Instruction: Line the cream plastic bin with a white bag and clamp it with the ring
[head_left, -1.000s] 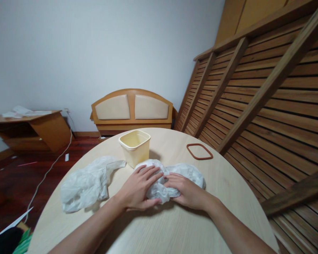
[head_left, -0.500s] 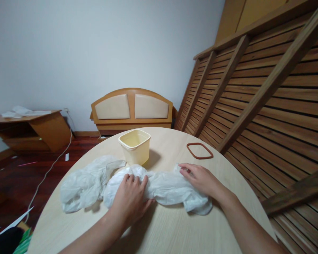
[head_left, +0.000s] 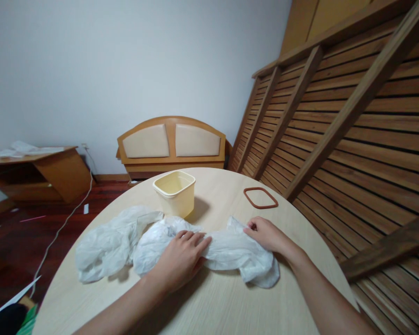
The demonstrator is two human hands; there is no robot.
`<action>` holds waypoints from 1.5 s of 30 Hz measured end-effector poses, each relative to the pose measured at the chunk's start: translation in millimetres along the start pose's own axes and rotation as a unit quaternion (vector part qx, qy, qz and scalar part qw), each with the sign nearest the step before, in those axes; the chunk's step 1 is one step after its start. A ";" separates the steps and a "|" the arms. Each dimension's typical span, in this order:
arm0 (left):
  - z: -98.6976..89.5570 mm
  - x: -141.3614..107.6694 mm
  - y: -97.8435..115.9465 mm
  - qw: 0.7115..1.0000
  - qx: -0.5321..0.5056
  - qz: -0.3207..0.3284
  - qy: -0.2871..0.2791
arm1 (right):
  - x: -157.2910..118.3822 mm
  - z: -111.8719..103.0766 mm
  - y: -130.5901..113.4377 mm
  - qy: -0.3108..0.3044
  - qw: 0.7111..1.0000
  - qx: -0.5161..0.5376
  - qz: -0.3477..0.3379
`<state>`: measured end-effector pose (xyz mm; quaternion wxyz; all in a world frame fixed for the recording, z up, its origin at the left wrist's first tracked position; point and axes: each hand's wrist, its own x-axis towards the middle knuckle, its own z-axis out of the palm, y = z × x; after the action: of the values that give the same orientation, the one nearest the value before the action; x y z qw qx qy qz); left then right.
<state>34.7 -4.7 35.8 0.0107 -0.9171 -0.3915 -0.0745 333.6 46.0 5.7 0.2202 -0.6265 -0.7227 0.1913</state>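
Note:
A white plastic bag (head_left: pixel 226 251) lies crumpled lengthwise across the round table, its left part bunched into a bulge. My left hand (head_left: pixel 186 253) rests over its middle, fingers stretched across the plastic, the thumb mostly hidden. At the bag's right end my right hand (head_left: pixel 263 232) is closed, with thumb and fingertips pinching its upper edge. A second crumpled plastic bag (head_left: pixel 108 244) sits to the left, against the first one. Just behind the bags stands an open, pale yellow plastic tub (head_left: pixel 176 197).
A brown rounded-square ring (head_left: pixel 260 197) lies on the table (head_left: pixel 216 186) at the back right. Wooden slatted panels (head_left: pixel 335 153) lean close along the right side. A headboard (head_left: pixel 171 144) stands beyond the table, and a low desk (head_left: pixel 49 172) is at the left.
My left hand has slid right along the bag with its fingers flatter. My right fingers have closed on the bag's edge, and its upper corner stands higher.

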 end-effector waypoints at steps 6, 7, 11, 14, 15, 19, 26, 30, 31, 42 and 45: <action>-4.4 -0.9 1.1 1.000 0.000 0.021 -0.005 | -3.4 -3.1 -9.5 -0.001 1.000 0.016 -0.006; -5.8 -1.6 2.3 1.000 -0.007 0.021 -0.003 | -3.9 -3.8 -11.4 -0.003 1.000 0.018 -0.008; -10.3 -3.6 7.0 0.998 -0.054 0.013 0.024 | -4.5 -6.1 -22.5 0.007 0.996 0.052 -0.065; -10.1 -3.1 7.3 0.994 -0.092 -0.017 0.059 | -6.3 -6.5 -35.6 0.015 0.984 0.094 -0.152; -9.3 -3.0 6.8 0.990 -0.108 -0.030 0.081 | -7.6 -6.3 -40.6 0.016 0.979 0.100 -0.178; -4.3 -3.7 3.4 0.972 -0.165 -0.056 0.155 | -16.0 -3.6 -59.9 0.023 0.956 0.100 -0.274; 6.5 0.7 0.1 0.974 -0.190 -0.012 0.125 | -26.0 3.1 -75.7 0.033 0.929 0.088 -0.358; 5.6 0.8 -3.7 0.968 -0.185 -0.027 0.170 | -25.6 1.9 -72.1 0.033 0.930 0.069 -0.360; 4.4 0.2 -4.7 0.965 -0.185 -0.029 0.183 | -25.1 0.9 -70.4 0.039 0.934 0.067 -0.348; -6.0 -1.4 -11.4 0.926 -0.218 -0.104 0.288 | -16.2 -2.1 -55.6 0.041 0.964 0.144 -0.220; -10.5 -1.4 -17.9 0.917 -0.228 -0.141 0.296 | -14.2 0.3 -50.1 0.070 0.967 0.161 -0.183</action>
<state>19.6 5.9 45.3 -0.0935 -0.7660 -0.4677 -0.4309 293.9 24.8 32.1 0.3994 -0.4519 -0.7674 0.2175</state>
